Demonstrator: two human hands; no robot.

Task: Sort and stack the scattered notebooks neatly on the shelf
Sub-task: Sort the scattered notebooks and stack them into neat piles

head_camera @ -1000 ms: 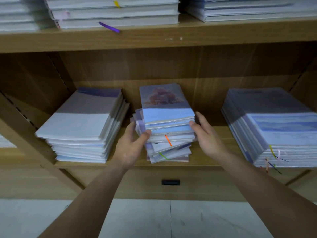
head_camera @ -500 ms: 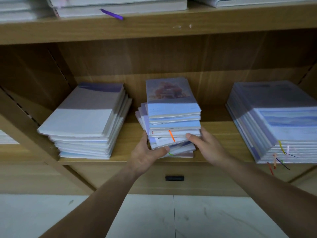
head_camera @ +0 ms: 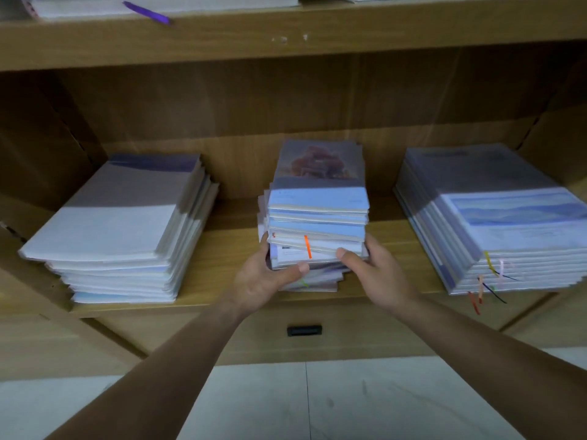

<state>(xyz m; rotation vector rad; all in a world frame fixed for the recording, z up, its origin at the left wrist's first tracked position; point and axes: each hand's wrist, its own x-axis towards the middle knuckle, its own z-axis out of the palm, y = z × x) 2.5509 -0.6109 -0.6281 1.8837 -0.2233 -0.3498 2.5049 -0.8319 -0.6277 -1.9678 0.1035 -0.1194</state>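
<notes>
A small stack of blue and lilac notebooks (head_camera: pixel 317 214) stands in the middle of the wooden shelf (head_camera: pixel 222 249), its top cover showing a reddish picture and an orange ribbon hanging down its front. My left hand (head_camera: pixel 266 277) grips the stack's lower left side, thumb across the front edge. My right hand (head_camera: pixel 374 268) grips the lower right side, thumb on the front too. The bottom few notebooks stick out unevenly under my hands.
A wider stack of pale notebooks (head_camera: pixel 127 230) lies at the left and a tall stack with coloured ribbons (head_camera: pixel 495 217) at the right. An upper shelf board (head_camera: pixel 286 36) carries more stacks and a purple ribbon (head_camera: pixel 146 12). A drawer handle (head_camera: pixel 304 330) sits below.
Both hands slid down from the middle of the stack to its lower part. The upper notebooks now sit squarer, and the view has tilted down and closer.
</notes>
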